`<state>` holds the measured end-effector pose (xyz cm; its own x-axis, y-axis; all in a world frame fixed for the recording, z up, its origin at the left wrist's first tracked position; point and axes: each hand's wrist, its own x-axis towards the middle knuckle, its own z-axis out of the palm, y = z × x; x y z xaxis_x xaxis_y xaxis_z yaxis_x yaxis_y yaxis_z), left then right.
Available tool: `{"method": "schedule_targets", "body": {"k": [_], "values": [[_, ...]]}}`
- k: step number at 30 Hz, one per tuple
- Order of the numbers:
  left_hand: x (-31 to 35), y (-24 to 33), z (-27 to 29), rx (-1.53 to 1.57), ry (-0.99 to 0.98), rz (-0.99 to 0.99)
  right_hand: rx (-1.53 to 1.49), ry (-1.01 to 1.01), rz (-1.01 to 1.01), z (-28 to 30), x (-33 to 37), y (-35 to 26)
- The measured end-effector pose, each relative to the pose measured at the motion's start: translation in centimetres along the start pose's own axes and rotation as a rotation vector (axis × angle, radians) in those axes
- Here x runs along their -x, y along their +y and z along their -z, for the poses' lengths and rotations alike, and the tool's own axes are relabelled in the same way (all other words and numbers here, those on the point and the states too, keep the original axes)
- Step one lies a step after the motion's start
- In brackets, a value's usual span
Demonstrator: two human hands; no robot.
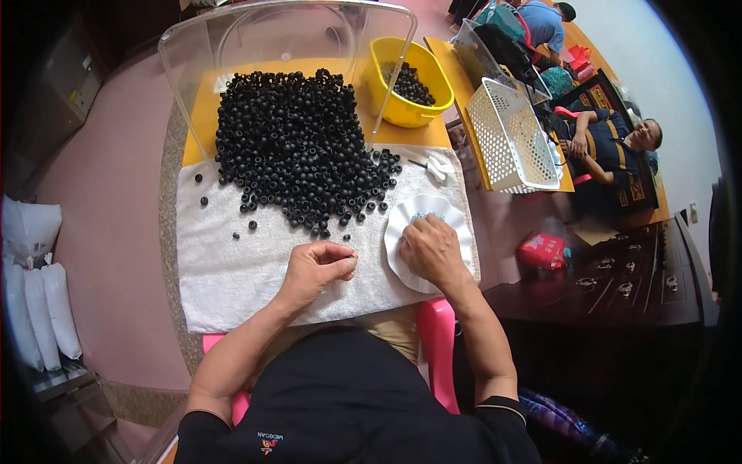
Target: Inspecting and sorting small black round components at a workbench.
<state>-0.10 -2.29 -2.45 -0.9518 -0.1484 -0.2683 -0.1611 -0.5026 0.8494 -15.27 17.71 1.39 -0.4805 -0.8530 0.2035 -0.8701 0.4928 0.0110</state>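
Note:
A large heap of small, round black beads point(294, 147) with holes spills out of a clear plastic bin point(179, 85) onto a white towel point(224, 278). My left hand point(317, 269) is over the towel, just in front of the heap. Its thumb and forefinger pinch a small dark piece that looks like one of the black beads, mostly hidden. To the right, my right hand point(431, 249) is over a white plate point(447, 207) with a wavy rim. Those fingers are curled together, pointing down; whatever they hold is hidden.
Beyond the plate lies a small white-handled tool point(438, 168) with a dark shank. A yellow basin point(421, 116) holds more beads. White perforated basket point(506, 147) stands on a side table at right, near a seated person point(610, 143). White sacks point(58, 309) are at left.

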Motion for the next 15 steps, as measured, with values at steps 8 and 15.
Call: {"method": "schedule_targets", "body": {"k": [8,15], "values": [[-0.1,0.1,-0.1,0.001,0.004,0.004,-0.114,0.117,-0.029,0.6,0.6,-0.2],[-0.2,-0.1,0.0,0.0,0.004,0.011,-0.241,0.163,-0.034,0.6,1.1,0.0]]}}
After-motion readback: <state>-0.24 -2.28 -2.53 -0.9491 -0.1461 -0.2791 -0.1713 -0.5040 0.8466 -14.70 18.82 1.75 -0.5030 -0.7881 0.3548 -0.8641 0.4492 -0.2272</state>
